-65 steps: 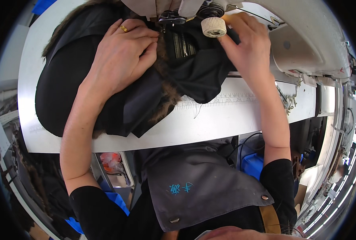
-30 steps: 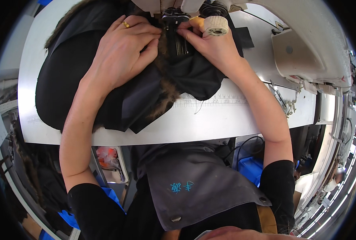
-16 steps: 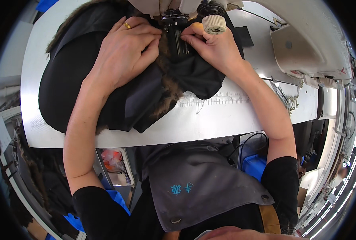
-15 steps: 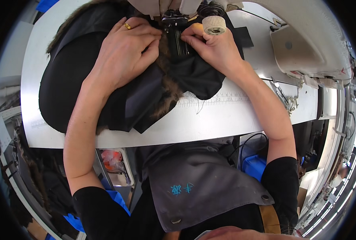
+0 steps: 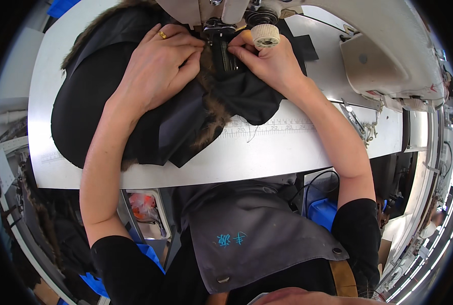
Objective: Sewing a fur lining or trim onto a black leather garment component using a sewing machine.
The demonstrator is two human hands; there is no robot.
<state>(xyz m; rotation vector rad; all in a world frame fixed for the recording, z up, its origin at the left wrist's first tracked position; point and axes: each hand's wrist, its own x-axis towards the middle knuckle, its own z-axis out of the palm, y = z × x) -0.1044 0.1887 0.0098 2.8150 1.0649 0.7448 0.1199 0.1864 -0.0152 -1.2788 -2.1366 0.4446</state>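
A black garment piece with brown fur along its edges lies under the head of a sewing machine. My left hand, a gold ring on one finger, rests flat on the black cloth left of the needle area, its fingers stretched toward the presser foot. A dark zipper runs toward me from beneath the foot, beside the fur. On its right side, my right hand pinches the zipper's edge between thumb and forefinger; the remaining fingers are partly hidden behind the machine's white knob.
The white machine arm arches over the right side. Scissors and small metal parts lie on the white table by my right forearm. A printed ruler scale crosses the table. Below its edge sits a tray with red items.
The whole view has shifted slightly. Both hands keep nearly the same place on the garment, and their hold looks unchanged.
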